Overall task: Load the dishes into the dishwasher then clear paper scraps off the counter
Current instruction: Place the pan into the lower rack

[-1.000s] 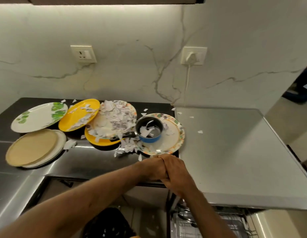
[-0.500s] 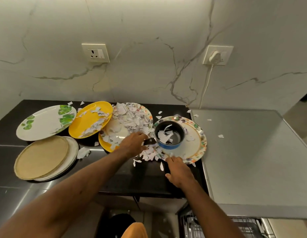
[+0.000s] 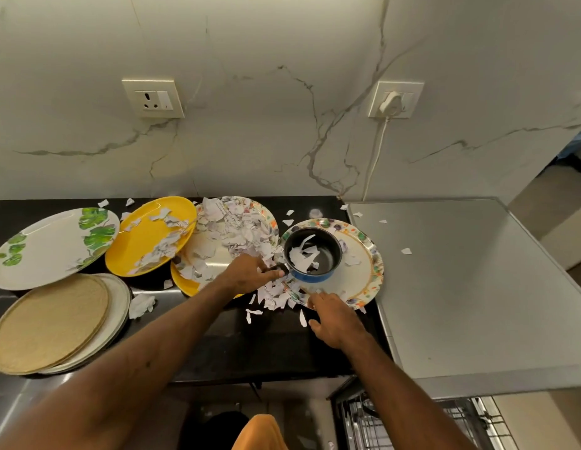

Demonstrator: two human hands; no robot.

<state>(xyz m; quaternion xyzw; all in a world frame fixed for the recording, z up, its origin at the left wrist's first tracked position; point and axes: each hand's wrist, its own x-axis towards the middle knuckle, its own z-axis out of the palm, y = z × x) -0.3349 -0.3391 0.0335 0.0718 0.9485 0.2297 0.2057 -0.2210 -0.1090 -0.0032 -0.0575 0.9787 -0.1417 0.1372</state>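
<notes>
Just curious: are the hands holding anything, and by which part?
Left hand grips the pan by its black handle; right hand seems to pinch the near rim of the plate under it.

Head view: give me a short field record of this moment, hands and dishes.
left hand: grips handle of blue pan
blue pan: sits on floral plate
right hand: at floral plate's near rim, grip unclear
paper scraps: in pan, on yellow plate, on counter
dishwasher rack: visible below
</notes>
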